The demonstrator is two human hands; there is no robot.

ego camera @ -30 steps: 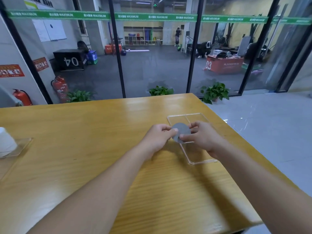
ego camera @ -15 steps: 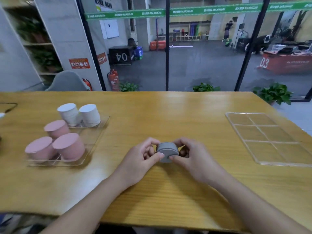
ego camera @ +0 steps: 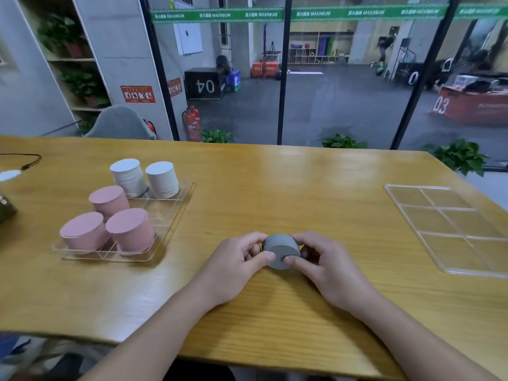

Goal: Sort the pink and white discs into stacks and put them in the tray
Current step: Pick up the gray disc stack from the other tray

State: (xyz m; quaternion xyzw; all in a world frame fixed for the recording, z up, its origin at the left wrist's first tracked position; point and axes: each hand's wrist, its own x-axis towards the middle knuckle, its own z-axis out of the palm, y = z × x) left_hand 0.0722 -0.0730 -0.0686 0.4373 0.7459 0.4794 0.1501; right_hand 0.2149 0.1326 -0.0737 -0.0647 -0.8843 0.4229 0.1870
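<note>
A short stack of grey discs (ego camera: 280, 248) is held on edge just above the table's middle front. My left hand (ego camera: 239, 259) pinches it from the left and my right hand (ego camera: 321, 262) pinches it from the right. At the left, a clear divided tray (ego camera: 176, 204) holds three pink disc stacks (ego camera: 129, 232) at its near end and two white disc stacks (ego camera: 162, 178) at its far end. The pink stacks lean slightly.
A second clear divided tray (ego camera: 450, 224) with nothing in it lies at the right of the wooden table (ego camera: 275, 188). A black cable (ego camera: 24, 160) and a dark object (ego camera: 5, 210) sit at the far left edge. Behind the table is a glass wall.
The view has swung left from the right-hand tray to the table's middle. Both hands carried the grey discs away from that tray and have held them near the front centre since half a second ago.
</note>
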